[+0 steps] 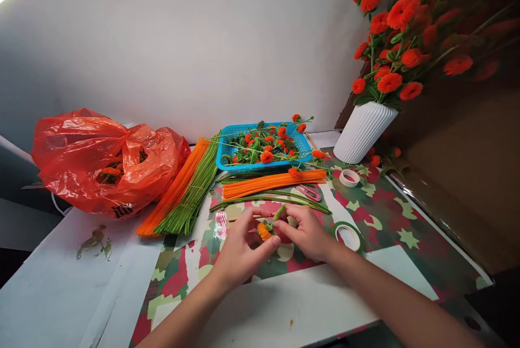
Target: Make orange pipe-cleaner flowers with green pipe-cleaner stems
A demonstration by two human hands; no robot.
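Over the middle of the table, my left hand (240, 247) is closed around a small orange pipe-cleaner flower (264, 232), its thumb along the lower side. My right hand (307, 233) pinches the green part of the same flower, by a green looped leaf (279, 212) that sticks up between the hands. The exact grip of the right fingertips is partly hidden. Just beyond the hands lie loose green pipe cleaners (280, 199), a bundle of orange pipe cleaners (272, 184) and a pink clip-like tool (309, 192).
A blue basket (219, 154) holds flowers and leaves. Left of it lie long orange (173, 188) and green bundles (190, 196), beside a red plastic bag (81, 174). Green tape (359, 239) and a white tape roll (349, 178) lie right, near a white vase (363, 132) of orange flowers.
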